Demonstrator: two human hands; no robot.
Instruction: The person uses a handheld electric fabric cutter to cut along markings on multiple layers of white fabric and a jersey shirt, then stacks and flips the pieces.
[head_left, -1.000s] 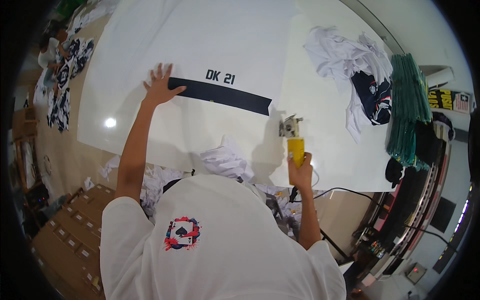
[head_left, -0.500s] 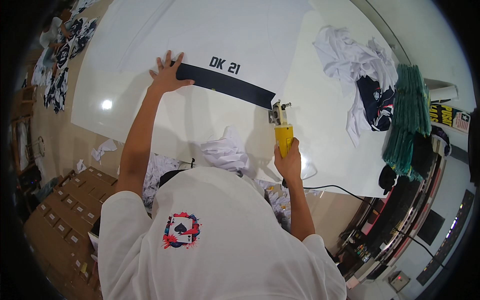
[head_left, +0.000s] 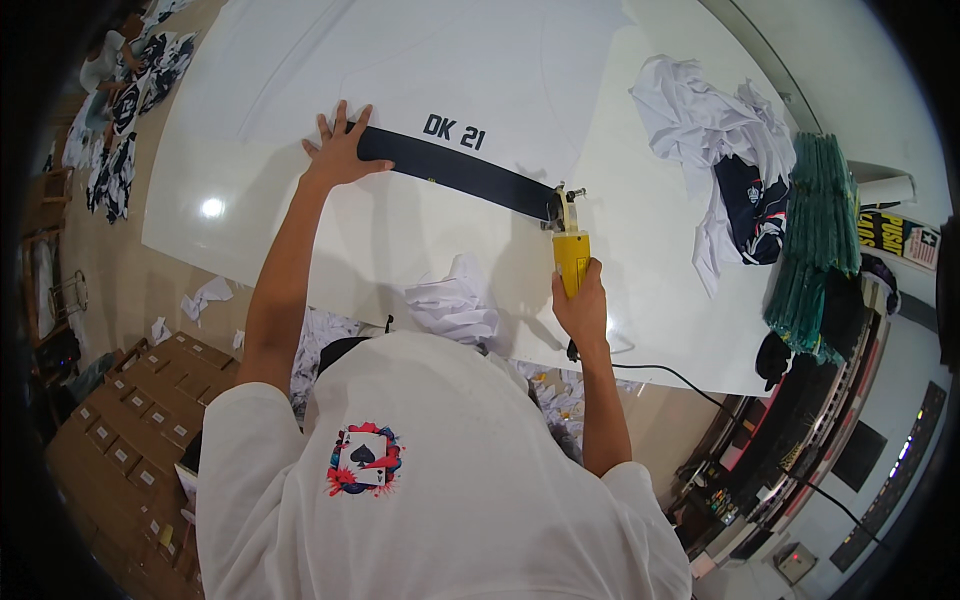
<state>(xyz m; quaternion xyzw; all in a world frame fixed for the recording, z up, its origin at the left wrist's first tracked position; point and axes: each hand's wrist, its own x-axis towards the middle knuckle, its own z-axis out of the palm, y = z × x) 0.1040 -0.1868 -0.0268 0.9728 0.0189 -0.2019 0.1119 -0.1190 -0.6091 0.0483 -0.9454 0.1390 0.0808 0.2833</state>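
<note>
My left hand (head_left: 343, 152) lies flat with its fingers spread over the left end of a long navy strip (head_left: 460, 172) printed on white fabric (head_left: 430, 65). Dark printed characters (head_left: 455, 131) sit just above the strip. In my right hand (head_left: 583, 308) is a yellow electric rotary fabric cutter (head_left: 572, 262), gripped around its body. The metal cutting head (head_left: 560, 208) meets the strip's right end, and it hides part of that edge. How far the blade is into the cloth I cannot tell.
A crumpled white cloth (head_left: 455, 297) lies at the table's near edge. White and navy fabric pieces (head_left: 715, 120) are heaped at the right, beside hanging green bundles (head_left: 812, 215). The cutter's black cord (head_left: 680, 376) trails right. Brown cartons (head_left: 150, 420) stand lower left; another person (head_left: 103, 65) is far left.
My right hand has pushed the cutter slightly away from me, bringing its head against the strip's right end. My left hand stays spread on the strip.
</note>
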